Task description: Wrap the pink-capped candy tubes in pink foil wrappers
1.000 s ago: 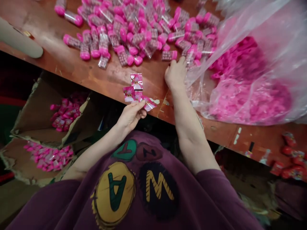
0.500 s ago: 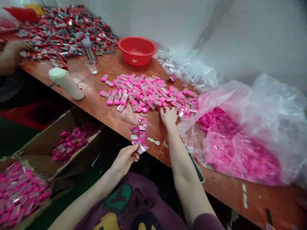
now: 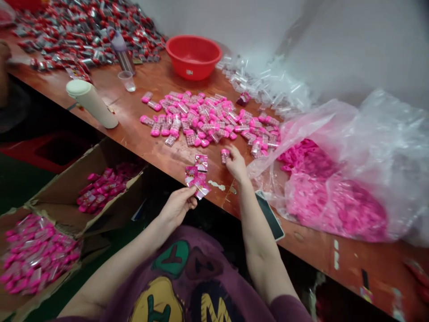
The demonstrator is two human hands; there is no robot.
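Observation:
Between the thumb and fingers of my left hand [image 3: 179, 205] are several small pink printed packets [image 3: 197, 177], fanned out above the table's front edge. My right hand [image 3: 235, 163] is closed on a small clear container with a pink cap [image 3: 225, 155], filled with small pinkish pieces. It is held just in front of a pile of like pink-capped containers [image 3: 197, 118] spread over the table. Part of the fingers of my right hand is hidden behind the hand itself.
On the wooden table [image 3: 150, 156] stand a red basin [image 3: 193, 58], a pale tumbler [image 3: 92, 103], a plastic cup [image 3: 127, 81] and a bottle [image 3: 122, 53]. A bag of pink parts [image 3: 335, 197] lies right. Cardboard boxes [image 3: 70, 214] with pink packs sit below left. A co-worker's hand [image 3: 4, 53] shows far left.
My right hand has drawn back from the pile with one pink-capped container in its fingers. My left hand still holds the packets. The co-worker's hand has moved mostly out of view as the camera shifted.

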